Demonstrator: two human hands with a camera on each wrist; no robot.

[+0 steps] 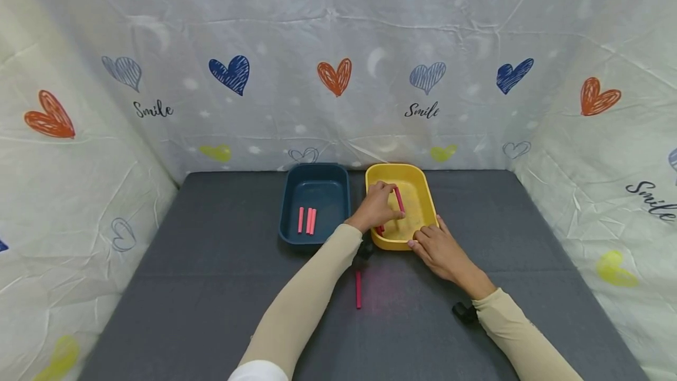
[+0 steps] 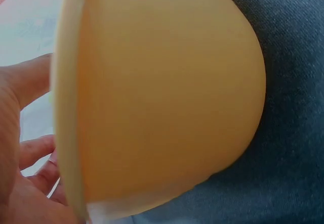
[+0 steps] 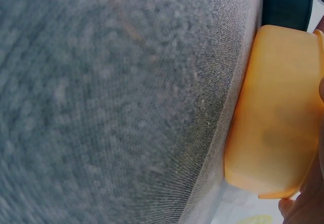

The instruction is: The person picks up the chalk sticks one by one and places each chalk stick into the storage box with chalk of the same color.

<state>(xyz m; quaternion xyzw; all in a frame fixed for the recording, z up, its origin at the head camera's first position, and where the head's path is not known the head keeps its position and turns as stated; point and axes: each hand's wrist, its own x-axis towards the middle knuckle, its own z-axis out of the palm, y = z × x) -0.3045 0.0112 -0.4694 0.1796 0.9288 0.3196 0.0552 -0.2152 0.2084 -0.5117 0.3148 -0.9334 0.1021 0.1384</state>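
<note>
My left hand (image 1: 375, 207) reaches over the left side of a yellow tray (image 1: 391, 246) and pinches a thin red stick (image 1: 399, 199) between thumb and fingers. Partly hidden below that hand, another red stick (image 1: 380, 229) lies inside the tray. At the tray's front right corner, my right hand (image 1: 443, 253) grips the rim, fingers over the edge. The left wrist view is mostly filled by the outer wall of the yellow tray (image 2: 162, 92), with the left hand (image 2: 10, 143) behind its rim. In the right wrist view, right-hand fingers (image 3: 306, 204) rest at the tray's rim.
A dark blue tray (image 1: 322, 193) with several pink sticks (image 1: 311, 221) stands just left of the yellow one. One red stick (image 1: 358, 290) lies on the grey tabletop (image 1: 222, 287) in front. A white patterned curtain (image 1: 328, 122) encloses the back and sides.
</note>
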